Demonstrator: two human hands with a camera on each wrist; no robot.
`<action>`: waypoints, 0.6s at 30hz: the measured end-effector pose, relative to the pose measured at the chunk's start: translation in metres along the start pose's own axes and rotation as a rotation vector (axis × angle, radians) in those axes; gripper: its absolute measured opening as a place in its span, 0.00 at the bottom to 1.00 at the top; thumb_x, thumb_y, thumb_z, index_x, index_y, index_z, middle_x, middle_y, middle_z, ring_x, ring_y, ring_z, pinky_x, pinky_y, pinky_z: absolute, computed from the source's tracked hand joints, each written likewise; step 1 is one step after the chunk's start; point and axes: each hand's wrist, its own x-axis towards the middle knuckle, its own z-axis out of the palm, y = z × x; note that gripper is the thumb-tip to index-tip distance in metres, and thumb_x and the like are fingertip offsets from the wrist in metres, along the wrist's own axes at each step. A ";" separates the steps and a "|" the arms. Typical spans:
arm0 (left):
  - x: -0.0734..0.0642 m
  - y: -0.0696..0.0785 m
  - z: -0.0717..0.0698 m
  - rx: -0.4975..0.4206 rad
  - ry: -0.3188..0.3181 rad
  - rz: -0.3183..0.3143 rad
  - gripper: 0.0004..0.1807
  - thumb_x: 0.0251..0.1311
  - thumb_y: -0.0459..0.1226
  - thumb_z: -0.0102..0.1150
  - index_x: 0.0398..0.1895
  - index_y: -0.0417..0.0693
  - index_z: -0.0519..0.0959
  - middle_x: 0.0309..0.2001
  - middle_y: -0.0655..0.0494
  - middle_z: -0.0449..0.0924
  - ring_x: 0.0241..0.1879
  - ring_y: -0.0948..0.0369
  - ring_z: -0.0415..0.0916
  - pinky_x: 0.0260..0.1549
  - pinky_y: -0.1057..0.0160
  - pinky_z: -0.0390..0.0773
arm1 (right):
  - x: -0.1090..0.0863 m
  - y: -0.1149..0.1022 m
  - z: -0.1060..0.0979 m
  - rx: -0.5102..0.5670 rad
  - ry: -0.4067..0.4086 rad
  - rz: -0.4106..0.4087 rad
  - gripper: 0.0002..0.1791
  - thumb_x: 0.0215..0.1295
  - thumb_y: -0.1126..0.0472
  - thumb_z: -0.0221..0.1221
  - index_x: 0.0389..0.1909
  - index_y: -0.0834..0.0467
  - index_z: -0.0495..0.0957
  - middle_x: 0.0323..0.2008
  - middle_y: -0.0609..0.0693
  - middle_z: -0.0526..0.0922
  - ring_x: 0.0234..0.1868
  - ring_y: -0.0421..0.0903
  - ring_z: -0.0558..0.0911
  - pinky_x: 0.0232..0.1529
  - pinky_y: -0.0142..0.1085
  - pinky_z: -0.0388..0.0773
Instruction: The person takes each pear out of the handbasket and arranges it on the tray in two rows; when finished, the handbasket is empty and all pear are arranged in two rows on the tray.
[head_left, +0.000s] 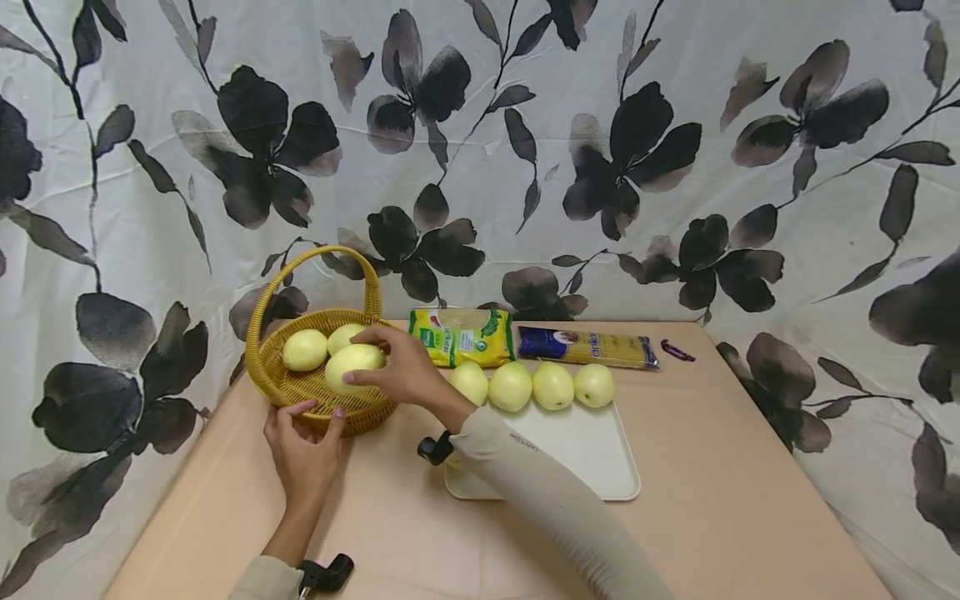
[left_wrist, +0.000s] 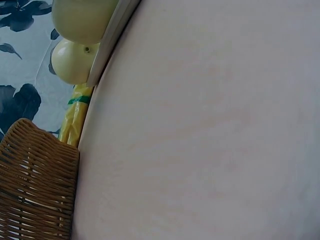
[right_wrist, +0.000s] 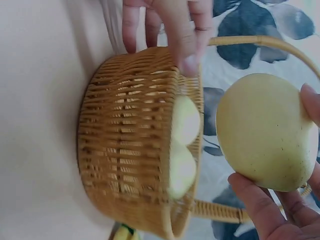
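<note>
My right hand (head_left: 405, 364) holds a pale yellow-green pear (head_left: 356, 368) between thumb and fingers over the wicker basket (head_left: 362, 422). In the right wrist view, the held pear (right_wrist: 267, 132) is above the rim level, apart from the two pears (right_wrist: 184, 120) inside. With thumb and fingers at the near rim, my left hand (head_left: 303, 450) grips the basket; its thumb overlaps the rim in the right wrist view. The left wrist view shows the basket's side (left_wrist: 37, 185) but not that hand. Several more pears (head_left: 510, 387) line the back of a white tray (head_left: 577, 454).
Behind the tray lie a yellow-green food packet (head_left: 461, 336) and a blue-and-yellow pasta pack (head_left: 588, 347). A small dark purple object (head_left: 677, 350) sits farther right. The basket's tall handle (head_left: 315, 252) arches over it. A floral cloth (head_left: 525, 167) hangs behind the table (head_left: 720, 467).
</note>
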 end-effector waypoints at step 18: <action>-0.001 0.000 0.001 -0.019 -0.008 -0.010 0.29 0.66 0.47 0.73 0.62 0.42 0.74 0.81 0.41 0.51 0.50 0.52 0.68 0.38 0.78 0.65 | -0.092 0.051 -0.089 0.116 0.132 0.040 0.28 0.58 0.56 0.80 0.60 0.49 0.84 0.60 0.47 0.85 0.56 0.48 0.84 0.51 0.46 0.88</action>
